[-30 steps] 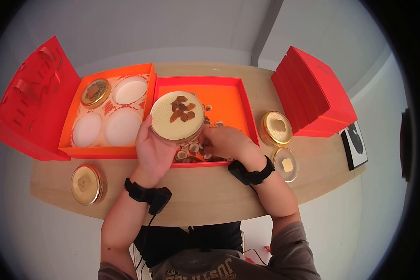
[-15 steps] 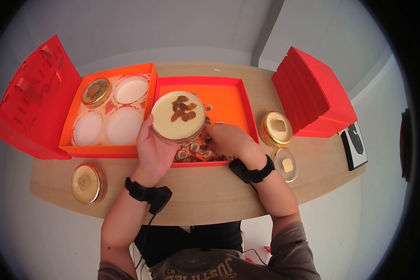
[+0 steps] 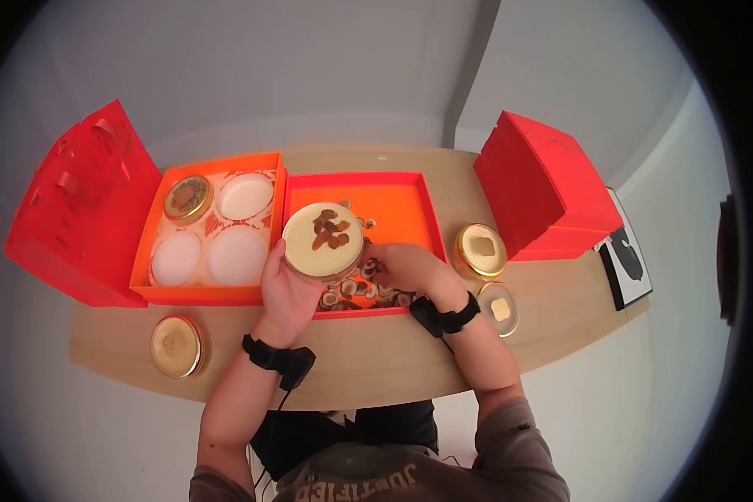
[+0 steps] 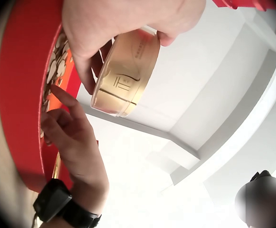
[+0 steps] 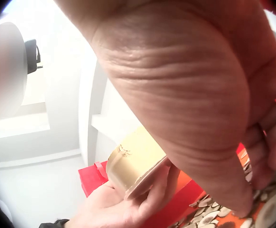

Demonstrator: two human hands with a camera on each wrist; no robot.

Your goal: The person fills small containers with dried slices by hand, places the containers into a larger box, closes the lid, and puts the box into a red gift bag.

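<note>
My left hand [image 3: 291, 294] grips a round clear jar [image 3: 325, 243] with its fingers round the side. On the jar's pale gold patterned top lie several brown pieces [image 3: 330, 227]. The right hand [image 3: 412, 269] is low over the orange-lined red tray [image 3: 376, 201], just right of the jar, its fingers loosely bent among sliced dried pieces [image 3: 349, 287]. The right wrist view has the thumb [image 5: 240, 204] down at the slices [image 5: 209, 219]; whether a slice is held cannot be told. Gold lettering shows on the jar's side [image 4: 127, 78] in the left wrist view.
Left of the tray, an orange box [image 3: 201, 294] has four round hollows, one holding a jar [image 3: 188, 199]. A red bag [image 3: 84, 209] stands beyond it. Other jars [image 3: 176, 346] [image 3: 480, 251] and a clear round piece [image 3: 498, 309] flank the tray. Red boxes [image 3: 548, 184] stand at right.
The head view has shifted, so the table, tray and hands sit lower in it. The left hand still holds the jar, and the right hand remains over the slices with its fingers slightly shifted.
</note>
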